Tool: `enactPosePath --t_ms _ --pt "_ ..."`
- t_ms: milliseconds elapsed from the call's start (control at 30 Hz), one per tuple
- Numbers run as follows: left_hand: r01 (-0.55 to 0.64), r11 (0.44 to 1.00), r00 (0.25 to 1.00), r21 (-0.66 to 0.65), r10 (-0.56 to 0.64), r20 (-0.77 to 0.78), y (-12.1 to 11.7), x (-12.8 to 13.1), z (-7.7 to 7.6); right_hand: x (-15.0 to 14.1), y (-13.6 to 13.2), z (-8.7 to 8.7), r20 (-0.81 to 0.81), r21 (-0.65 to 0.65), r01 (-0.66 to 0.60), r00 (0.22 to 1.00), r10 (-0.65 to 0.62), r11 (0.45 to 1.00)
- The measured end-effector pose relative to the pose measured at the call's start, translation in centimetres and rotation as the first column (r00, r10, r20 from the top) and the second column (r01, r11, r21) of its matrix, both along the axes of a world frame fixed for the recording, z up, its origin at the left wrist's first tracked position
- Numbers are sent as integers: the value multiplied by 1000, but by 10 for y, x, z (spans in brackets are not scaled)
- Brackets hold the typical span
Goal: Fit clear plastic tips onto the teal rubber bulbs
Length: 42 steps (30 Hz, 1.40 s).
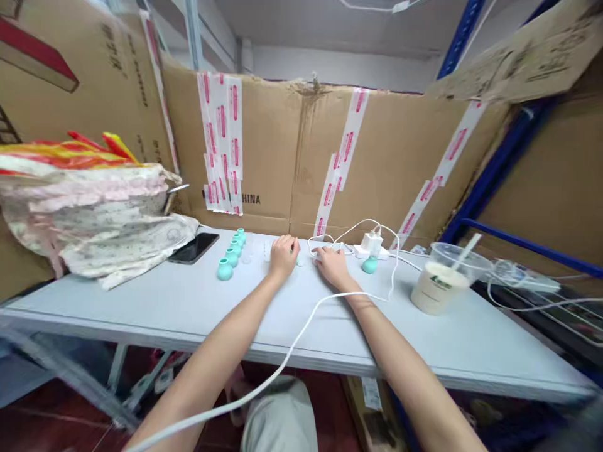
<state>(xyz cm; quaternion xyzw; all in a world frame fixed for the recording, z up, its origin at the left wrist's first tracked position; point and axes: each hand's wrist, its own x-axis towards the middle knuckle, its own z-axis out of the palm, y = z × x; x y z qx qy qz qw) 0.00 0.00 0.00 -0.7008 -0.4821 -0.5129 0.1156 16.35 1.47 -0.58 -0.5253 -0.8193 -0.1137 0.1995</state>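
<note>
My left hand (pixel 283 256) is at the middle of the table, its fingers curled in a grip. A sliver of teal shows between thumb and fingers; most of what it holds is hidden. Just right of it lies a small whitish piece (pixel 300 261). My right hand (pixel 332 266) rests on the tabletop to the right, fingers stretched towards the left, with nothing plainly in them. Several round teal bulbs with short necks (pixel 225 270) stand in a row to the left, beside small clear pieces (pixel 247 250). Another teal bulb (pixel 370 265) stands right of my right hand.
A phone (pixel 195 247) and a bulky cloth bag (pixel 113 213) lie at the left. A white charger (pixel 372 243) sits on a power strip at the back. Its white cable (pixel 325 302) crosses my right forearm. A plastic drink cup with a straw (pixel 436 287) stands at the right.
</note>
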Motion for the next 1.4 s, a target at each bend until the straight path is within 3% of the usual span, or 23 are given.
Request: enactPosePath --t_ms 267,433,633,800,1000,1400 --pt "-18 1000 1000 -7 18 -2 1 -1 -2 3 11 -11 -77 -119 76 993 -86 990" --pt "-16 1000 1000 -18 16 -6 1 -2 -4 6 10 -9 -105 -44 84 991 -88 996" --pt "-17 1000 1000 -17 17 25 1 -3 -3 6 2 4 -100 104 -40 994 51 994" --pt "-8 1000 1000 -15 8 10 0 -4 -1 3 -3 2 11 98 -116 993 116 988" --pt "-22 1000 1000 -6 22 11 -1 -4 2 -3 -4 -4 86 89 -105 991 98 990" --pt "-26 1000 1000 1 26 -12 2 -5 0 -5 -5 1 -13 146 -132 991 135 980"
